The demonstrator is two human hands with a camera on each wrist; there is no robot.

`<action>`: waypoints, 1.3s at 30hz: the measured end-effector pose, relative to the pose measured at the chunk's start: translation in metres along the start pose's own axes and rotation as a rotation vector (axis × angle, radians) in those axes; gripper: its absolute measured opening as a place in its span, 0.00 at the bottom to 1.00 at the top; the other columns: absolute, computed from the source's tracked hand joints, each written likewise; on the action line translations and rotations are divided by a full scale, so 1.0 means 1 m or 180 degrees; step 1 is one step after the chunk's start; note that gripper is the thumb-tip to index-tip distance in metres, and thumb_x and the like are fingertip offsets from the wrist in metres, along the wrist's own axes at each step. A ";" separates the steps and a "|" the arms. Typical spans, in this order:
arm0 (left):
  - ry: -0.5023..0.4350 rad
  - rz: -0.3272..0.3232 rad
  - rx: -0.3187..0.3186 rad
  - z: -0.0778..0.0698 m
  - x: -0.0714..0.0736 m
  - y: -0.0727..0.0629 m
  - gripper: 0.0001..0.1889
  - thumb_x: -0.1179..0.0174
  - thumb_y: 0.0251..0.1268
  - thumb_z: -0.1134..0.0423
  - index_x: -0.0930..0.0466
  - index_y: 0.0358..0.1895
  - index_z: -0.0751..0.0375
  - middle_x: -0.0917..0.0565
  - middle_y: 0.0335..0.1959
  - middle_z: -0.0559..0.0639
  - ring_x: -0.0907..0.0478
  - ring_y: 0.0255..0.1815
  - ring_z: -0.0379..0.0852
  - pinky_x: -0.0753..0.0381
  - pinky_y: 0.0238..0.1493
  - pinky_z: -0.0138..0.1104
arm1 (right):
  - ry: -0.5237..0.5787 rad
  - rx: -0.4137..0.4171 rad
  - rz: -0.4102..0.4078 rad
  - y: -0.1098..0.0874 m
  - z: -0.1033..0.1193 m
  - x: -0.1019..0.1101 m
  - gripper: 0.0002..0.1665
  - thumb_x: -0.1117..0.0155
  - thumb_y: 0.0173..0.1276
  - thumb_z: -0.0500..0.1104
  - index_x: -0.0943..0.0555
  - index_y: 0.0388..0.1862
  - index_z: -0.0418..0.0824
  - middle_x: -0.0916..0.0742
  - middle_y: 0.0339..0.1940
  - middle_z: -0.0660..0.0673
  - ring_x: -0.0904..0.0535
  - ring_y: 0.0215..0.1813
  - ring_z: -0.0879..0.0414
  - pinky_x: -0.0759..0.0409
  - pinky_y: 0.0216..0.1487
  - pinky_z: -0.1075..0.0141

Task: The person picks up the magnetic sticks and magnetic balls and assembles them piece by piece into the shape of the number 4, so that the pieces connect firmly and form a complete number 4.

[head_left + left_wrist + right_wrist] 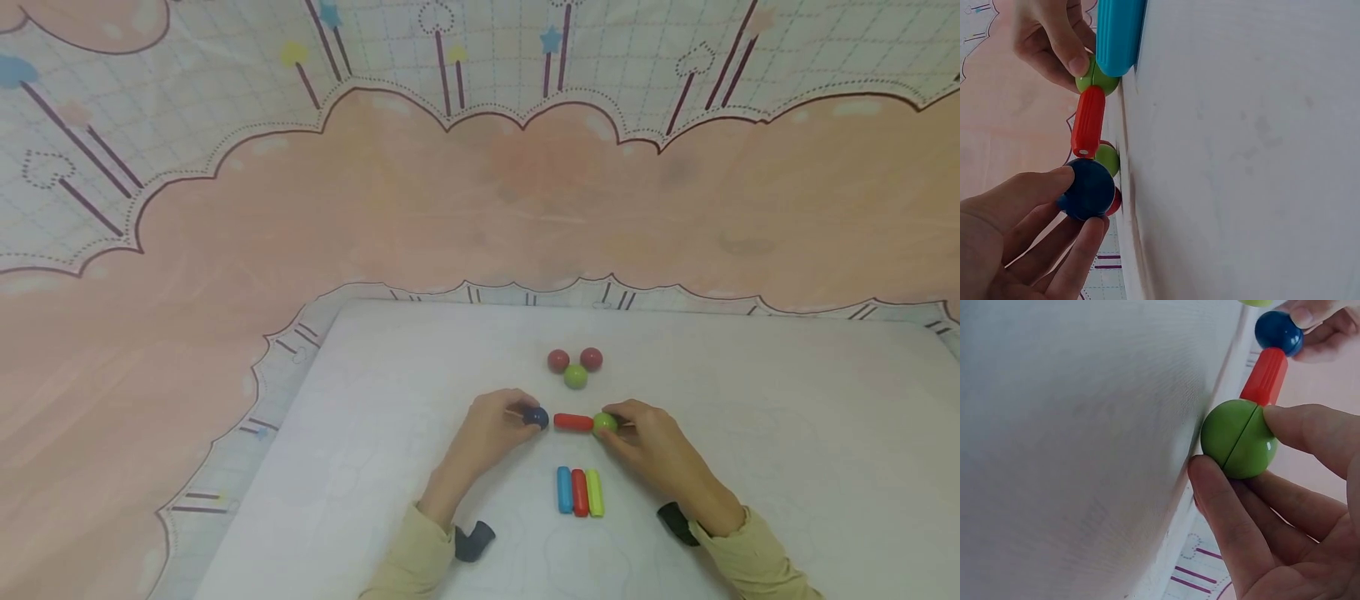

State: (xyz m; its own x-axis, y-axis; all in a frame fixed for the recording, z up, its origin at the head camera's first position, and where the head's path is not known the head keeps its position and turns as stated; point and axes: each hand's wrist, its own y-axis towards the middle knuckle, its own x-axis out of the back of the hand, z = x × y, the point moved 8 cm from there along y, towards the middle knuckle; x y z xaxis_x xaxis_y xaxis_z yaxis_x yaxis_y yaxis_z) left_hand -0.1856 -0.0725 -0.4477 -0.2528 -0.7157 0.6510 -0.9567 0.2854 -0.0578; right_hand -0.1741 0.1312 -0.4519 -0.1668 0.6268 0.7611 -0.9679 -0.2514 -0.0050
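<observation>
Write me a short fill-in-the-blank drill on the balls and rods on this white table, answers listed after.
1. The left hand pinches a ball coloured ____.
2. The right hand pinches a ball coloured ____.
3. The rod lying between those two balls is ____.
4. Of the three rods lying side by side nearer the person, the middle one is ____.

Missing words: blue; green; red; red

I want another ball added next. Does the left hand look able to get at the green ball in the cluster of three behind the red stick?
Probably yes. The green ball lies just beyond the left hand with bare table between, but that hand now pinches the blue ball and would have to release it first.
</observation>
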 end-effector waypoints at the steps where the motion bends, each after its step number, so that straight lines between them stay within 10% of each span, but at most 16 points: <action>1: -0.0003 0.0008 0.0006 0.000 -0.001 0.000 0.14 0.31 0.61 0.63 0.16 0.50 0.52 0.13 0.47 0.45 0.17 0.49 0.43 0.17 0.53 0.36 | 0.0004 0.0006 -0.0006 0.000 0.000 0.000 0.20 0.28 0.64 0.42 0.17 0.51 0.33 0.12 0.44 0.44 0.15 0.42 0.55 0.14 0.48 0.58; 39: -0.0046 0.0086 0.0146 0.005 -0.005 0.003 0.14 0.31 0.60 0.65 0.16 0.50 0.55 0.13 0.48 0.49 0.16 0.49 0.45 0.16 0.52 0.35 | 0.0055 0.0047 0.0031 0.006 0.002 -0.002 0.18 0.28 0.64 0.42 0.16 0.50 0.34 0.12 0.44 0.43 0.14 0.45 0.53 0.14 0.49 0.58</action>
State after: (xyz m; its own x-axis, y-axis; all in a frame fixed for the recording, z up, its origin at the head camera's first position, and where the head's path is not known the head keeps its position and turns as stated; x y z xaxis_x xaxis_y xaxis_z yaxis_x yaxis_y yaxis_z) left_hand -0.1881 -0.0710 -0.4548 -0.2804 -0.7173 0.6378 -0.9550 0.2754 -0.1101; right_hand -0.1787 0.1268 -0.4519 -0.1794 0.6369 0.7498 -0.9633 -0.2682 -0.0027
